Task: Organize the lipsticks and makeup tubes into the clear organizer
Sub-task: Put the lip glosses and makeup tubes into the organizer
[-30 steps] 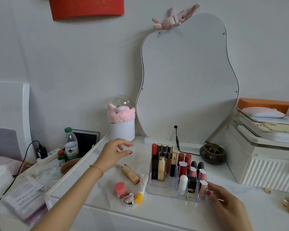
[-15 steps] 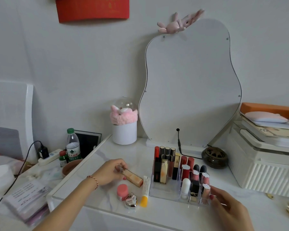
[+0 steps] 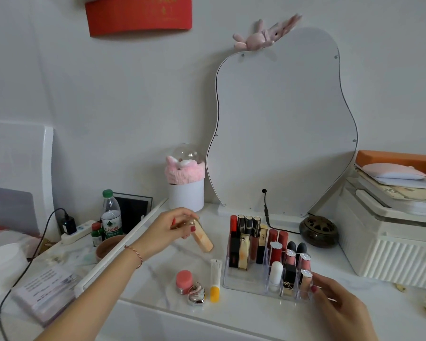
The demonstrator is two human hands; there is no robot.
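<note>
Both hands are over the white marble-look tabletop (image 3: 158, 274) in the lower half of the frame. My left hand (image 3: 166, 232), left of centre, pinches the gold cap end of a peach rectangular makeup tube (image 3: 203, 239) between thumb and curled fingers; the tube is lifted off the top and slants down to the right, its lower end clear of the surface as far as I can tell. My right hand (image 3: 335, 301), at the lower right, rests its fingertips against the front right corner of the clear plastic compartment organizer (image 3: 241, 281), fingers lightly bent, gripping nothing I can make out.

Upright lipsticks and gloss tubes fill the organizer's back row and right-hand cells, while its front left bay looks vacant. Just left of it, lying on the tabletop, are a white tube with a yellow cap (image 3: 215, 280), a round pink-lidded pot (image 3: 184, 280) and a silver heart-shaped compact (image 3: 196, 294) touching the pot. Behind the organizer stands a wavy-edged white mirror (image 3: 280, 124).
</note>
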